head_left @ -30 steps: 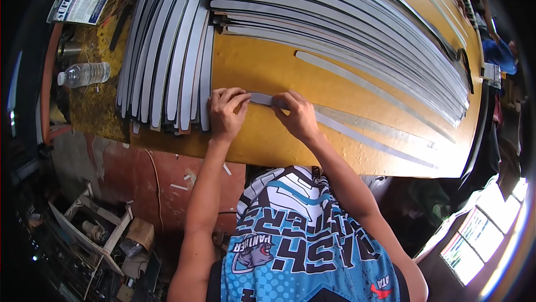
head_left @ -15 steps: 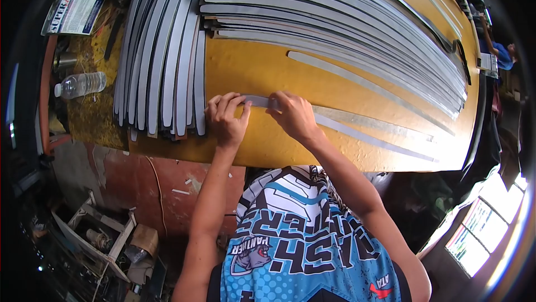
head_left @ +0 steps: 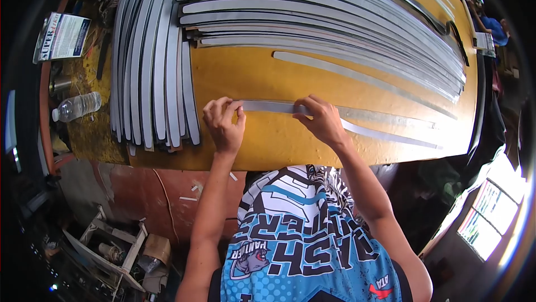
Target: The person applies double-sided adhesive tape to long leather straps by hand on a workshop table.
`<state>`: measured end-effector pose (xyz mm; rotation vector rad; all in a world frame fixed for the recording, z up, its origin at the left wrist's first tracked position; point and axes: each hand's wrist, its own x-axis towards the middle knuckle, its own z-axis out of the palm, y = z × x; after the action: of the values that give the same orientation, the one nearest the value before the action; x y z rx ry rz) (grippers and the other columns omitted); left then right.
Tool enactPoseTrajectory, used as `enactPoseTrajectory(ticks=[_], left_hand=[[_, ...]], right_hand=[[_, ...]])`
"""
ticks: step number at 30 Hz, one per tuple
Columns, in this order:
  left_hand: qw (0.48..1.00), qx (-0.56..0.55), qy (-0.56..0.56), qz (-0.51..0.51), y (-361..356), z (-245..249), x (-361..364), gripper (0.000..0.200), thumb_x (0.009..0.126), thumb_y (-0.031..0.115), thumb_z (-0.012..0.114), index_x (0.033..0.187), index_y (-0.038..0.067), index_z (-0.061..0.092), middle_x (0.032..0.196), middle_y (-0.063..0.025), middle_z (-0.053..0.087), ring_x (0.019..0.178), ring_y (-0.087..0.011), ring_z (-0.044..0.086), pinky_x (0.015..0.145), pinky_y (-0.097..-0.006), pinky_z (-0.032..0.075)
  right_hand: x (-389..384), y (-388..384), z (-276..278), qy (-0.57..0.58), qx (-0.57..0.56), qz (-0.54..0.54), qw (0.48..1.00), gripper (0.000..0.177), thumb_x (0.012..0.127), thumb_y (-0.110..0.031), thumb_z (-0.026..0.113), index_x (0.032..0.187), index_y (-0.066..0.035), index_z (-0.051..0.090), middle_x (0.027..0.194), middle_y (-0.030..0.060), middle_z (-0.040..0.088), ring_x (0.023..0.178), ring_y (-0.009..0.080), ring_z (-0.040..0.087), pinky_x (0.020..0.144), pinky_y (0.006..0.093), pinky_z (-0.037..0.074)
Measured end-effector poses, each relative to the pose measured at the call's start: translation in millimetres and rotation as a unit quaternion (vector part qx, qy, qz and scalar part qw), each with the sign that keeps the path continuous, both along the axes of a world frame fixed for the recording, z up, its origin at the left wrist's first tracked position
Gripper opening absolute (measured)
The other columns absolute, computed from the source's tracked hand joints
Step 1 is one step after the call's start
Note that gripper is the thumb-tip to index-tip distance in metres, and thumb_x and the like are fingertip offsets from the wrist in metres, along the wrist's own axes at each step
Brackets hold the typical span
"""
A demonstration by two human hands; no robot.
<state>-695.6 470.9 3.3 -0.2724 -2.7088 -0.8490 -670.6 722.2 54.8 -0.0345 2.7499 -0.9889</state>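
Saw "SUPER" in bold on the packet [head_left: 66, 37]; on the shirt [head_left: 312, 240], made out "PANTHER" and "ATA", plus large, partly legible lettering [head_left: 321, 253].

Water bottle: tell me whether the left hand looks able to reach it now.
Probably, but not directly: the left hand pinches a thin strip, and a pile of strips lies between it and the bottle. It would likely have to let go and reach over.
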Motion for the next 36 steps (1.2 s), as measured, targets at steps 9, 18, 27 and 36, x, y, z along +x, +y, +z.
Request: enactPoseTrajectory(ticks=[9,18,27,36], left_hand=[[0.996,0.057,-0.024,-0.066,0,-5,0,0.022,0.079,-0.007,0.068,0.096,0.005,0.076,0.101,-0.0082,0.067,0.100,-0.0293,0.060,0.087,-0.0396,0.050],[0.997,0.049,-0.013,-0.056,1,-10,0,0.025,0.077,-0.007,0.068,0.097,0.006,0.075,0.103,-0.0067,0.067,0.103,-0.0294,0.060,0.090,-0.0405,0.049],[0.997,0.054,-0.015,-0.054,3,-7,0,0.022,0.080,-0.008,0.067,0.096,0.004,0.075,0.101,-0.0093,0.068,0.100,-0.0301,0.061,0.086,-0.0396,0.050],[0.997,0.049,-0.015,-0.059,2,-7,-1,0.023,0.079,-0.009,0.067,0.096,0.003,0.075,0.101,-0.0092,0.067,0.101,-0.0298,0.061,0.087,-0.0395,0.050]], right_hand=[[14,11,-16,0.071,-0.001,-0.017,0.997,0.023,0.078,-0.014,0.081,0.096,-0.010,0.068,0.093,0.0077,0.063,0.084,0.0307,0.064,0.072,0.0416,0.053],[16,15,-23,0.105,0.004,-0.016,0.994,0.023,0.077,-0.013,0.081,0.096,-0.009,0.068,0.095,0.0078,0.062,0.088,0.0291,0.063,0.077,0.0414,0.052],[17,17,-26,0.112,0.009,-0.013,0.994,0.023,0.079,-0.013,0.081,0.098,-0.008,0.070,0.097,0.0093,0.063,0.088,0.0314,0.064,0.078,0.0408,0.052],[18,16,-30,0.106,0.004,-0.023,0.994,0.022,0.079,-0.013,0.080,0.098,-0.009,0.069,0.097,0.0081,0.062,0.091,0.0298,0.063,0.080,0.0411,0.051]])
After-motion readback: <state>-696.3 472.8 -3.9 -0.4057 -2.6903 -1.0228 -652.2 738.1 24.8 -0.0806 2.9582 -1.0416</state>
